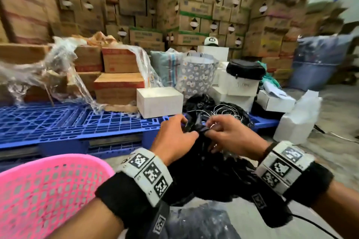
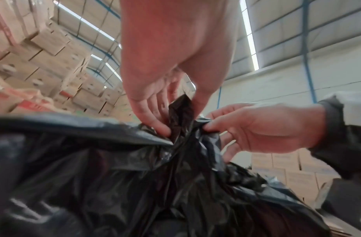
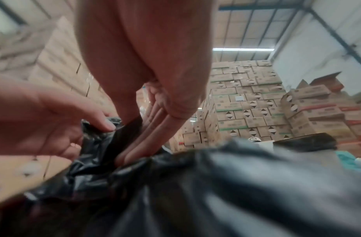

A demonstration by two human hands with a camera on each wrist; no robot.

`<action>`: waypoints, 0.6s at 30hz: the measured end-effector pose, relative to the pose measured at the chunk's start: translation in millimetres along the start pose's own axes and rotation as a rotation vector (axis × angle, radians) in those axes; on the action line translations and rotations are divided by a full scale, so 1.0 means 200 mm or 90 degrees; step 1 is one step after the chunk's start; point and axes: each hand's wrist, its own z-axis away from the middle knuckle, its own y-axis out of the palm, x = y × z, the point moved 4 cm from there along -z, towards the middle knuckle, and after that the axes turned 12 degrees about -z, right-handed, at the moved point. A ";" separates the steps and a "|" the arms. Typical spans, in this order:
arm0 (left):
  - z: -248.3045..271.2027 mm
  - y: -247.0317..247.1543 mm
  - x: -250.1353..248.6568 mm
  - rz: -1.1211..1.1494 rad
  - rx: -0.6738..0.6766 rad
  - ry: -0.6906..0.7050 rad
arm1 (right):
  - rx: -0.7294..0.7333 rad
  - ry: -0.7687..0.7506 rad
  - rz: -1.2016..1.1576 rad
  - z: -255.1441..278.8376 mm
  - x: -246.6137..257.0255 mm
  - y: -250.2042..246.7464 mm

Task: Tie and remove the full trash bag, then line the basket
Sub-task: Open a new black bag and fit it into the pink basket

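A full black trash bag (image 1: 209, 170) stands on the floor in front of me, its top gathered into a twisted neck (image 2: 181, 112). My left hand (image 1: 174, 132) pinches one strip of that neck between thumb and fingers (image 2: 161, 128). My right hand (image 1: 223, 132) grips the other strip from the opposite side, with its fingers (image 3: 135, 149) pressed into the plastic (image 3: 195, 192). The two hands almost touch over the neck. The pink mesh basket (image 1: 48, 190) is at the lower left, beside the bag and apart from it. Its inside shows no liner.
A blue plastic pallet (image 1: 58, 122) lies just behind the bag, with a white box (image 1: 159, 101), a wire coil (image 1: 223, 110) and cartons on it. Tall carton stacks (image 1: 194, 6) close off the back. A white container (image 1: 297, 118) stands on the right, and dark plastic (image 1: 194, 223) lies at my feet.
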 end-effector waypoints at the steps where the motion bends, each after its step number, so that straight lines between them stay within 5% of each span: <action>1: 0.00 -0.08 -0.03 0.012 0.016 0.023 | 0.000 -0.017 -0.068 -0.01 0.09 0.00; 3: 0.00 -0.28 -0.08 0.013 0.009 0.090 | 0.026 -0.070 -0.144 -0.05 0.29 0.02; 6: 0.05 -0.57 -0.08 -0.071 -0.114 0.186 | 0.079 -0.157 -0.165 -0.07 0.55 0.12; 10: 0.18 -0.92 0.05 -0.132 -0.234 0.244 | 0.015 -0.276 -0.072 -0.08 0.79 0.22; 13: 0.35 -1.11 0.16 -0.189 -0.318 0.295 | 0.060 -0.257 0.048 -0.09 0.89 0.29; 18: 0.63 -1.19 0.38 -0.291 -0.280 0.346 | 0.201 -0.313 0.227 -0.10 1.04 0.69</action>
